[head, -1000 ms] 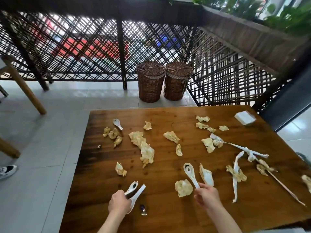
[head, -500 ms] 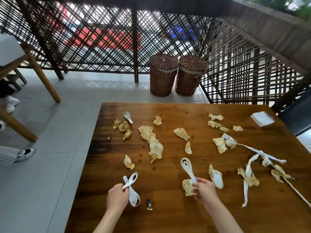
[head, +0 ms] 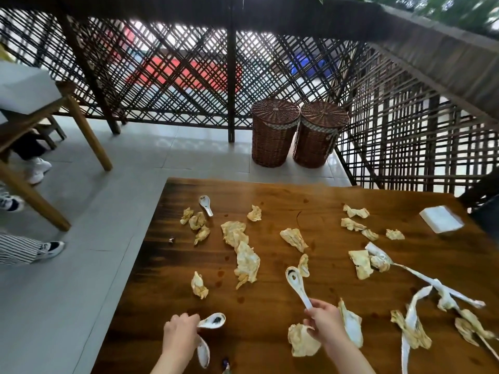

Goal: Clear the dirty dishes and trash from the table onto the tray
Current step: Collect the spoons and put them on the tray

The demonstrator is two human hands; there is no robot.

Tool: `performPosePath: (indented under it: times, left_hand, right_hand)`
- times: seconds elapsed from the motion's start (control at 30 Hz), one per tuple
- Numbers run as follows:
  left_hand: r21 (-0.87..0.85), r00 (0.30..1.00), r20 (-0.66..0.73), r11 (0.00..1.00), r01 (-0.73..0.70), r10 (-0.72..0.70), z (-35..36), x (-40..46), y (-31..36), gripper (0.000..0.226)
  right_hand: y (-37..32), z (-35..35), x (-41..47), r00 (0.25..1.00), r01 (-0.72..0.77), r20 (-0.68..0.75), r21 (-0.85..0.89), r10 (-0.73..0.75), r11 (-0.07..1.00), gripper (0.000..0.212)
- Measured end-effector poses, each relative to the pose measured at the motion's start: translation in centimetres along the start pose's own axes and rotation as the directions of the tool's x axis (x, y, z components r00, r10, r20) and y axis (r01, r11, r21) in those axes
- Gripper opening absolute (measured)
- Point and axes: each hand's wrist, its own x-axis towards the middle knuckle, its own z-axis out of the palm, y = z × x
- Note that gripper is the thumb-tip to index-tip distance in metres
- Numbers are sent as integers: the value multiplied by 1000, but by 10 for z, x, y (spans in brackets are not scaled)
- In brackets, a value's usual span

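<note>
Head view: the left hand [head: 179,337] grips two white spoons [head: 212,321] above the wooden table [head: 270,306] near edge. The right hand [head: 325,323] grips a third spoon [head: 297,283] by its handle. Crumpled napkins [head: 247,261] lie scattered across the table.

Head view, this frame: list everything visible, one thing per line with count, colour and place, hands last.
Table: one, brown wood, fills lower right.
Crumpled napkins: many, yellowish, scattered over the table.
Paper strips: several, white, right side.
Loose spoon: one, white, far left of table.
Napkin pack: one, white, far right corner.
Wicker baskets: two, brown, on floor beyond table.
Lattice fence: dark, behind.
Tray: none in view.
Left hand: holds two white spoons.
Right hand: holds one white spoon.
</note>
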Motion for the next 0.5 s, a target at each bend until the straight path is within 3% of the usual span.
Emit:
performPosePath:
  times: [0.07,0.17,0.27,0.5]
  left_hand:
    - [11,999,25,1000,20,-21,1,6,1,23]
    - [16,999,-17,999,27,-27,2,13,2,11]
    - [47,998,-45,997,54,-52,8,17,5,29]
    - [-6,992,-65,994,111,-111,7,20,21,30]
  right_hand:
    - [-6,1,8,1000,9,28,-12,-9,1000,25]
    - [-14,4,18,999,16,50,-38,-14,999,26]
    - [-21,10,24,999,11,53,-69,-7,998,26]
    - [-26,19,29,997,30,77,-98,-23,995,22]
